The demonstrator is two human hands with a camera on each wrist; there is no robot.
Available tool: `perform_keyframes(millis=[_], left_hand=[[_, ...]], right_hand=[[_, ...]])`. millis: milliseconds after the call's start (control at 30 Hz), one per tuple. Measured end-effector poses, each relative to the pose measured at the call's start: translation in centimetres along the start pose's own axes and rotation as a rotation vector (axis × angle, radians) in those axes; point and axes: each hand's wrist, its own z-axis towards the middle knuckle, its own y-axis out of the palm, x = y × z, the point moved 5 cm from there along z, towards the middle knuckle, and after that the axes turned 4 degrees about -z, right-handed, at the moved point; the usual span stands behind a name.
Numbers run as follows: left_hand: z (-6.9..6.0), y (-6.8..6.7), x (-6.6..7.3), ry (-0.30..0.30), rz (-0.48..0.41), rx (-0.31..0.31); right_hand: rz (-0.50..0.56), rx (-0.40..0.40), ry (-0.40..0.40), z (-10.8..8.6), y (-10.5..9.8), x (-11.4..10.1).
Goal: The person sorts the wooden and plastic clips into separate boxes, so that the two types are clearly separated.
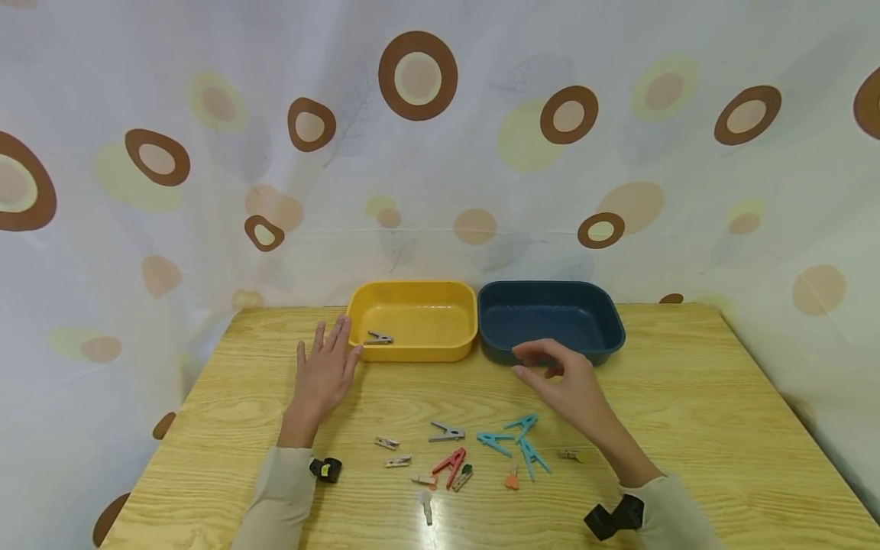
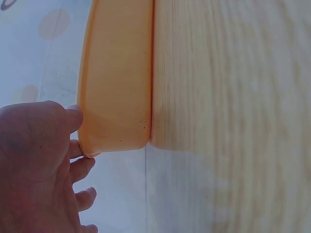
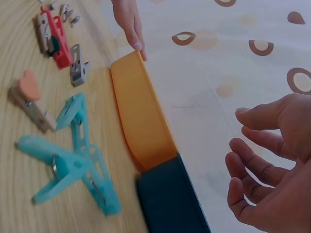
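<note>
My left hand [image 1: 323, 382] reaches to the left end of a yellow bin [image 1: 412, 354], its fingers straight and touching the rim. In the left wrist view the thumb [image 2: 74, 118] lies against the bin's corner. A grey clothespin [image 1: 380, 338] sits inside that bin, near its front left. My right hand [image 1: 571, 386] hovers by the front edge of a dark blue bin [image 1: 496, 351], fingers loosely bent and holding nothing. In front of the bins lie a grey clothespin [image 1: 450, 435], a red clothespin [image 1: 451, 464] and three teal clothespins [image 1: 494, 440].
Several small wooden clothespins [image 1: 398, 461] are scattered at the near middle of the wooden table [image 1: 722, 428]. One bears an orange heart [image 1: 512, 482]; another [image 1: 569, 454] lies by my right forearm. A patterned curtain [image 1: 481, 153] hangs behind the bins, which stand side by side.
</note>
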Motion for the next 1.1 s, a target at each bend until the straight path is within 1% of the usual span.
perform_keyframes(millis=[133,267,400,600,1100], left_hand=[[0.2,-0.2,0.1,0.006,0.002,0.007],[0.3,-0.2,0.2,0.013,0.003,0.008],[0.3,-0.2,0.1,0.008,0.001,0.002],[0.1,-0.2,0.0,0.002,-0.002,0.002],[0.0,0.0,0.0,0.002,-0.007,0.003]], right_hand=[[-0.007,0.025,-0.001,-0.9,-1.0,0.4],[-0.019,0.07,-0.005,-1.9,-1.9,0.8],[-0.04,0.102,0.025,-2.9,-2.4,1.6],[-0.056,0.107,0.1,-4.2,-3.1,3.3],[-0.176,0.109,0.196,-6.7,-4.8,6.4]])
